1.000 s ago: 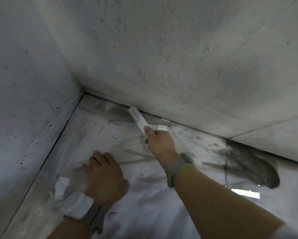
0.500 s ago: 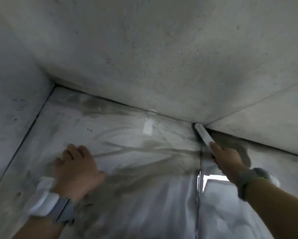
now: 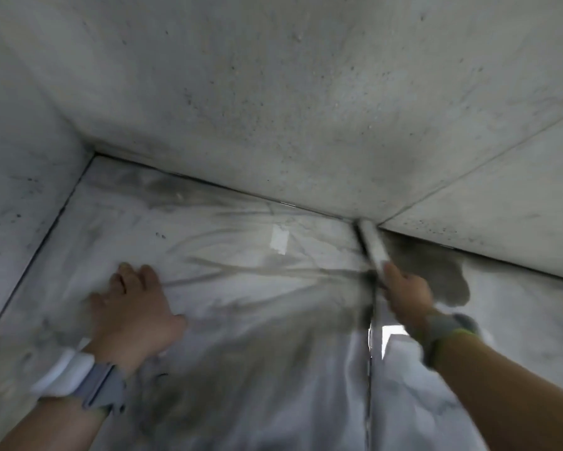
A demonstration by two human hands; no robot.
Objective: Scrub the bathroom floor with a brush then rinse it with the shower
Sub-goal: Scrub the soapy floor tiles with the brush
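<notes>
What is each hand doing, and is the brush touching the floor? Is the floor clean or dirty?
left hand: flat on the floor, fingers straight, holding nothing.
right hand: grips the brush handle.
brush: white, tilted, far end down at the seam where floor meets wall.
floor: dirty, smeared with grey streaks.
dark patch: right of the brush, looks wet.
wall: speckled with dark spots.

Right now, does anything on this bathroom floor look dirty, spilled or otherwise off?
Yes. Dark grey grime streaks smear across the floor, fanning from the brush that the right hand grips at the wall joint. A dark wet-looking patch sits just right of it. The left hand rests flat on the floor.
</notes>
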